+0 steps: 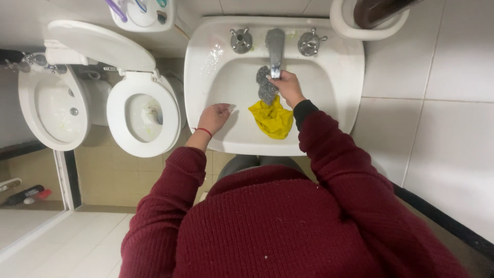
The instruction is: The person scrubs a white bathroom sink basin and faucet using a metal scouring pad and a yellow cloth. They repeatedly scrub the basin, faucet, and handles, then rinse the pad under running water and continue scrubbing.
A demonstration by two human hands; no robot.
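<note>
My right hand [288, 86] grips a grey scouring pad [265, 85] under the chrome faucet spout [275, 49] in the white sink [206, 77]. A yellow cloth [272, 119] lies crumpled in the basin just below that hand. My left hand [215, 116] rests on the sink's left front rim, fingers loosely apart and holding nothing, with a red band at the wrist. Both arms wear dark red knitted sleeves.
Two chrome taps [241, 40] flank the spout. Left of the sink stand a white toilet [145, 116] with raised lid and a bidet [51, 105]. A holder with toothbrushes [141, 13] hangs on the wall above. White tiled wall fills the right side.
</note>
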